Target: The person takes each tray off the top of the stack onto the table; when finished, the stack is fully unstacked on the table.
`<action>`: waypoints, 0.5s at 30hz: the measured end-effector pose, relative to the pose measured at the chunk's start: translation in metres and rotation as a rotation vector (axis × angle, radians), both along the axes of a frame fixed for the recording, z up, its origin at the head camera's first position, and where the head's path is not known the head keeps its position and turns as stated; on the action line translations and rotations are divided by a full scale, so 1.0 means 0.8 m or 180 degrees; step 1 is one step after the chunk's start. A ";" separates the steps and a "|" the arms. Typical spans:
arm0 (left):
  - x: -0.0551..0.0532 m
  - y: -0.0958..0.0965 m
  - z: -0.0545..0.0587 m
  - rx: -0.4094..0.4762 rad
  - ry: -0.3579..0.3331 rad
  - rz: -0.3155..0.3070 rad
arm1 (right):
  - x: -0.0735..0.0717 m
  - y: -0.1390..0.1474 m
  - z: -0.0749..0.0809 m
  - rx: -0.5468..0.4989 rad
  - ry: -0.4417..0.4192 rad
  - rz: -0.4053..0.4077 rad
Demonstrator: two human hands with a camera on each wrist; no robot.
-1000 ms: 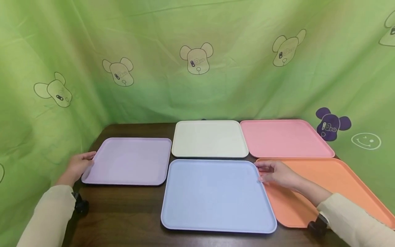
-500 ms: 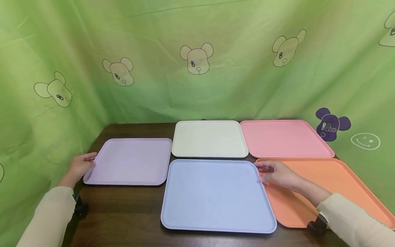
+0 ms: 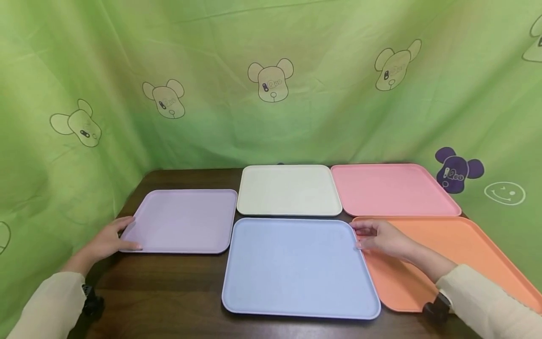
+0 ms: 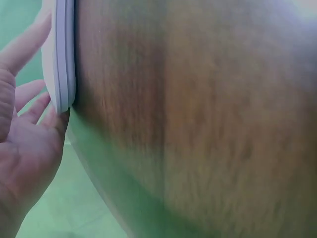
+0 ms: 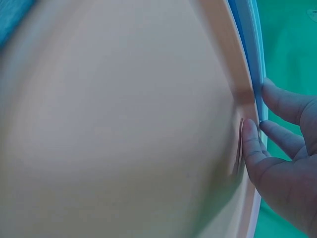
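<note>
My left hand [image 3: 111, 238] lies at the near left corner of a lilac tray [image 3: 186, 219], thumb and fingers spread apart and fairly straight. In the left wrist view, the thumb reaches over the lilac tray [image 4: 63, 54] while the other fingers touch its corner. My right hand [image 3: 383, 239] pinches the right rim of a light blue tray [image 3: 300, 268] near its far corner. An orange tray [image 3: 453, 254] lies beneath that hand. The right wrist view has the thumb on the blue tray [image 5: 250, 44] and a fingertip inside the orange tray [image 5: 124, 99].
Behind the blue tray lies a cream tray [image 3: 290, 190], with a pink tray [image 3: 394, 188] beside it on the right. All rest on a dark brown wooden table [image 3: 169, 292]. Green curtains [image 3: 211, 132] with printed bear heads stand behind and at both sides.
The lilac tray has slid slightly to the right. My left hand has moved toward its near corner, thumb spreading away from the fingers. The right hand and blue tray hold still.
</note>
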State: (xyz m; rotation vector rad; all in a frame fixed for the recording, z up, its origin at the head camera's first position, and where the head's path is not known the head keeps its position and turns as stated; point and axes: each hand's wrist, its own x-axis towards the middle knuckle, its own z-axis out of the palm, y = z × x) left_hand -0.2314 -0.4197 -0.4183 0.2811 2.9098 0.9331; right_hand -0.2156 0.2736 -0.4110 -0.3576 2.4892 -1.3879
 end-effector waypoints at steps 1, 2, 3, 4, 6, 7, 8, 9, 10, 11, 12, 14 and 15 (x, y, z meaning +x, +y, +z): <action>0.002 0.001 0.000 -0.0033 -0.0030 -0.0032 | 0.000 0.000 0.000 -0.0007 -0.0009 0.0003; 0.003 0.001 -0.001 -0.0049 -0.0050 -0.0042 | 0.000 0.000 0.000 -0.0014 -0.0018 0.0013; 0.005 0.002 0.000 -0.0046 -0.0063 -0.0058 | 0.000 0.000 -0.001 -0.0016 -0.0020 0.0018; 0.006 0.002 0.000 -0.0045 -0.0075 -0.0070 | 0.000 0.000 -0.001 -0.0017 -0.0026 0.0029; 0.009 0.004 0.000 -0.0043 -0.0095 -0.0086 | 0.001 0.000 -0.002 -0.0012 -0.0024 0.0059; 0.009 0.005 0.001 -0.0033 -0.0108 -0.0095 | 0.001 0.000 -0.002 -0.0023 -0.0026 0.0055; 0.010 0.005 0.001 -0.0041 -0.0117 -0.0103 | 0.001 0.000 -0.002 -0.0026 -0.0023 0.0059; 0.010 0.006 0.001 -0.0052 -0.0132 -0.0112 | 0.001 0.000 -0.002 -0.0028 -0.0021 0.0054; 0.009 0.006 0.001 -0.0068 -0.0150 -0.0114 | 0.001 0.000 -0.002 -0.0029 -0.0021 0.0059; 0.009 0.006 0.000 -0.0092 -0.0162 -0.0115 | 0.000 0.000 -0.002 -0.0032 -0.0020 0.0051; 0.008 0.006 0.000 -0.0105 -0.0180 -0.0102 | 0.000 0.000 -0.001 -0.0023 -0.0015 0.0046; 0.007 0.007 0.000 -0.0124 -0.0202 -0.0082 | 0.000 0.000 0.000 -0.0012 -0.0023 0.0029; 0.006 0.007 0.000 -0.0125 -0.0210 -0.0070 | 0.000 0.000 0.000 -0.0003 -0.0025 0.0023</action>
